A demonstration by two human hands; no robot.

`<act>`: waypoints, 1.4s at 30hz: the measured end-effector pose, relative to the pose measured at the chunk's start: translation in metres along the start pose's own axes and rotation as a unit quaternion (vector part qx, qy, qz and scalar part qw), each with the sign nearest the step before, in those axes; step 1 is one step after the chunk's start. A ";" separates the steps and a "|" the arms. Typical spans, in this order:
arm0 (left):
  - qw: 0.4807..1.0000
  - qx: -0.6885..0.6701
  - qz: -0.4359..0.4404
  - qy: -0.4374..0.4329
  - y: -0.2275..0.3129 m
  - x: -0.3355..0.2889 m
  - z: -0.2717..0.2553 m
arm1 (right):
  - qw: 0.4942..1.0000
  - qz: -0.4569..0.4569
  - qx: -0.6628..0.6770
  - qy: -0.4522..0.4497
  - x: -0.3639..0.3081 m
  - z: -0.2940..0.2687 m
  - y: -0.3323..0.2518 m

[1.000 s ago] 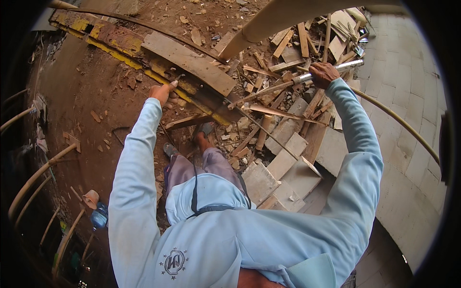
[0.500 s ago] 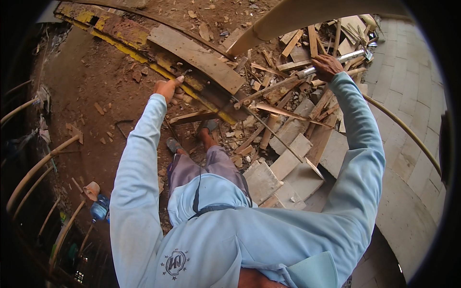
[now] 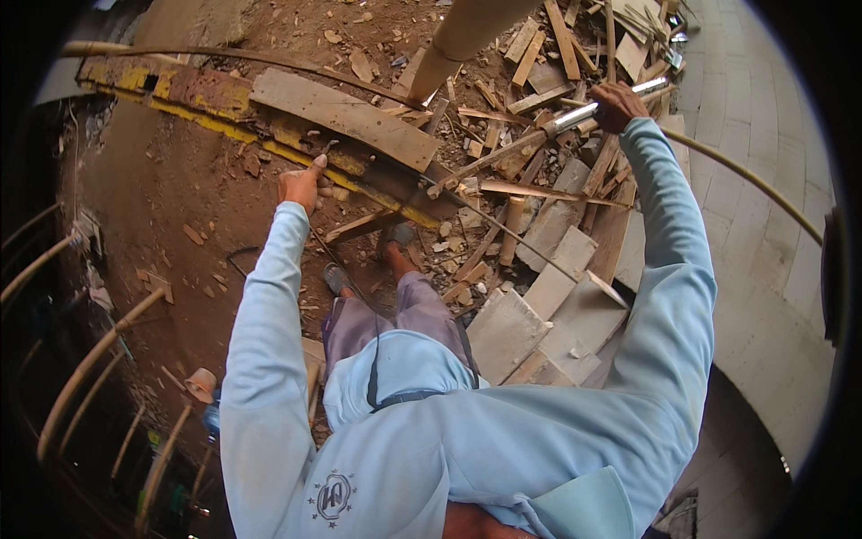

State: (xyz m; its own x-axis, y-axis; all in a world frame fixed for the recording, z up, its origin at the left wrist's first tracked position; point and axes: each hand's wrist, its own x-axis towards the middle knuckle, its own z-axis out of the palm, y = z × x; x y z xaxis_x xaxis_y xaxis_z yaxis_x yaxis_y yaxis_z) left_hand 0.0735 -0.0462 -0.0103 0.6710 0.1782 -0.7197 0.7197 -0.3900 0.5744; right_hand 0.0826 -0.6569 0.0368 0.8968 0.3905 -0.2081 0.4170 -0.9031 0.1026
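My right hand [image 3: 620, 108] is closed around the shiny metal sleeve [image 3: 575, 118] of a long bar [image 3: 498, 156]. The bar slants down to the left, and its far end lies at the right part of a rusty steel beam [image 3: 242, 133] with yellow paint. My left hand [image 3: 303, 186] is closed at the beam's near edge, thumb up, beside a small bent metal hook [image 3: 330, 146]. What its fingers hold, if anything, is hidden. A thin rod [image 3: 521, 237] runs from the beam's right end toward the boards at the lower right.
A weathered plank [image 3: 341, 117] lies on the beam. Scrap wood [image 3: 539, 67] and flat boards [image 3: 507, 332] are piled to the right, beside a paved floor [image 3: 745, 180]. A thick pole [image 3: 471, 36] stands ahead. Curved bamboo poles [image 3: 99, 346] are at left.
My right hand has moved slightly up with the bar, and the bar's far end has shifted a little left. My left hand is slightly lower in view, still closed. The whole view has shifted somewhat.
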 end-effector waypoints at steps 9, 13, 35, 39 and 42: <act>0.992 0.018 0.092 0.090 -0.013 0.002 0.008 | 0.984 0.139 -0.086 0.070 -0.021 0.018 -0.004; 0.989 0.008 0.122 0.087 -0.021 0.009 0.011 | 0.982 0.172 -0.070 0.036 -0.044 0.038 -0.015; 0.991 -0.051 0.119 -0.035 -0.024 0.030 0.005 | 0.716 0.679 0.084 -0.136 -0.268 0.017 -0.485; 0.990 -0.065 0.090 -0.083 -0.019 0.031 0.005 | 0.810 0.546 0.161 -0.141 -0.300 0.037 -0.420; 0.994 -0.016 0.074 -0.077 -0.007 0.007 -0.003 | 0.808 0.553 0.143 -0.145 -0.299 0.050 -0.414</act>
State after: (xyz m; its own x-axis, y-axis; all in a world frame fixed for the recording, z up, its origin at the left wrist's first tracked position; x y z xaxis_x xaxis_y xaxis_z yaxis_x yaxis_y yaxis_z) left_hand 0.0741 -0.0393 -0.0180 0.7365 -0.0208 -0.6762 0.6220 -0.3723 0.6889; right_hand -0.3658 -0.4083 0.0083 0.6083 -0.7040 -0.3667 -0.7035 -0.6921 0.1616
